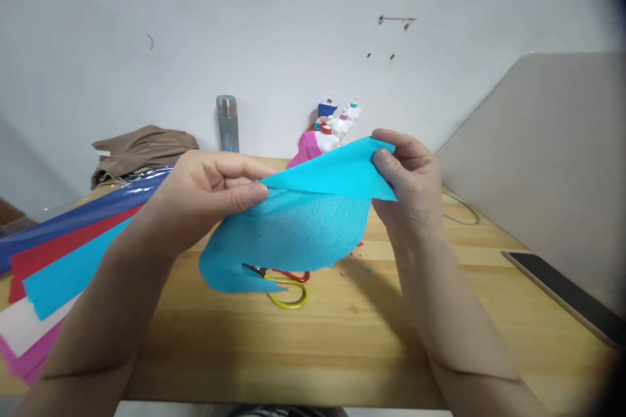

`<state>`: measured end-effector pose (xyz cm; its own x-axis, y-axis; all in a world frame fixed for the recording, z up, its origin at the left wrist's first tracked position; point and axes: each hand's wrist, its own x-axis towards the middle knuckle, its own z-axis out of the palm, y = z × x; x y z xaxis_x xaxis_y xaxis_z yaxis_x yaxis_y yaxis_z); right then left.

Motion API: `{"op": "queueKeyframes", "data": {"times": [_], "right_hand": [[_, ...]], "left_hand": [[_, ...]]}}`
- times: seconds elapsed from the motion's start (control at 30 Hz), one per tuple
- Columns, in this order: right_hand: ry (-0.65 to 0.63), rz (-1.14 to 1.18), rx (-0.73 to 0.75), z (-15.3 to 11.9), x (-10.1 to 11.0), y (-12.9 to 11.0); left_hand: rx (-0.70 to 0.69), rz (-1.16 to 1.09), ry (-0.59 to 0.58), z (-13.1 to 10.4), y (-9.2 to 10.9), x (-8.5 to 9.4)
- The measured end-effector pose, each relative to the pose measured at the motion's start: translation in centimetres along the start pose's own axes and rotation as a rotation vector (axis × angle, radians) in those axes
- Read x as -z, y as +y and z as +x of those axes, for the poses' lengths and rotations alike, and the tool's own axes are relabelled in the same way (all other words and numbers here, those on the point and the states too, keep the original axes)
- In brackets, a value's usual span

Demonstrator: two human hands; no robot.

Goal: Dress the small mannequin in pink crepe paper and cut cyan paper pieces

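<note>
A piece of bright blue crepe paper is stretched between my two hands above the table. My left hand pinches its left end between thumb and fingers. At the upper right corner, my right hand grips it with the thumb in front and fingers behind. The paper's upper part is folded over, and a curved lower part hangs down, ending in a thin pointed strip. Beneath it lies a pair of scissors with one yellow and one red handle, its blades partly hidden by the paper.
Sheets of coloured paper lie at left under my forearm. A brown cloth and a thermos stand along the wall. Small white figures with coloured trim are behind the paper. A phone rests at right on the wooden table.
</note>
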<state>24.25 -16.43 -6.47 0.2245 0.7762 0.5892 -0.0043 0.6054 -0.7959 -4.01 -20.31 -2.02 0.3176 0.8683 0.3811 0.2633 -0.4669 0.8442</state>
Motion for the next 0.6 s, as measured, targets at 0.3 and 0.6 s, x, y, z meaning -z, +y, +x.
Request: {"op": "queueKeyframes", "data": {"times": [0.3,0.6], "right_hand": [[-0.007,-0.036,0.032,1.3,0.9,2.6],[0.049,-0.128,0.037,3.6,2.8,5.6]], "left_hand": [[0.179,-0.1,-0.007,2.4,-2.7,-1.0],[0.259,-0.367,-0.259,5.4,-5.3,-5.5]]}}
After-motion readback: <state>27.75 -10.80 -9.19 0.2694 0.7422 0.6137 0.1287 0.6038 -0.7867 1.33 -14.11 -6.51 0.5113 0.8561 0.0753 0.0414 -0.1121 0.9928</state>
